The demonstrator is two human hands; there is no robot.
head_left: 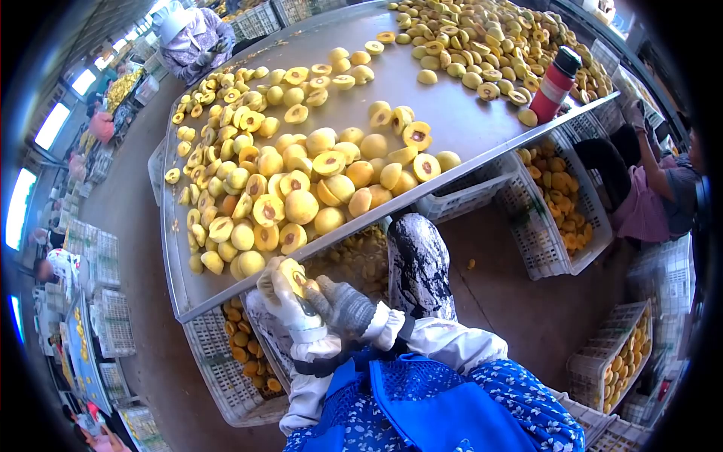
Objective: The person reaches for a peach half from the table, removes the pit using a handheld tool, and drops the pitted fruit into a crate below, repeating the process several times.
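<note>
My left hand [280,301], in a white glove, is closed around a yellow peach half [292,274] just below the metal table's near edge. The cut face is turned up toward me. My right hand [348,307], in a grey knitted glove, has its fingers curled together against that peach half; what they grip, if anything, is hidden. Beyond my hands, many halved yellow peaches [301,205] lie heaped on the metal table [335,245], some cut side up with brown-red centres.
A red bottle [555,87] stands near the table's right edge beside another peach heap [489,45]. Crates of peaches sit below: a left crate [215,369], a right crate [527,218] and a far-right crate [584,369]. Co-workers sit at the far left [188,45] and right [670,188].
</note>
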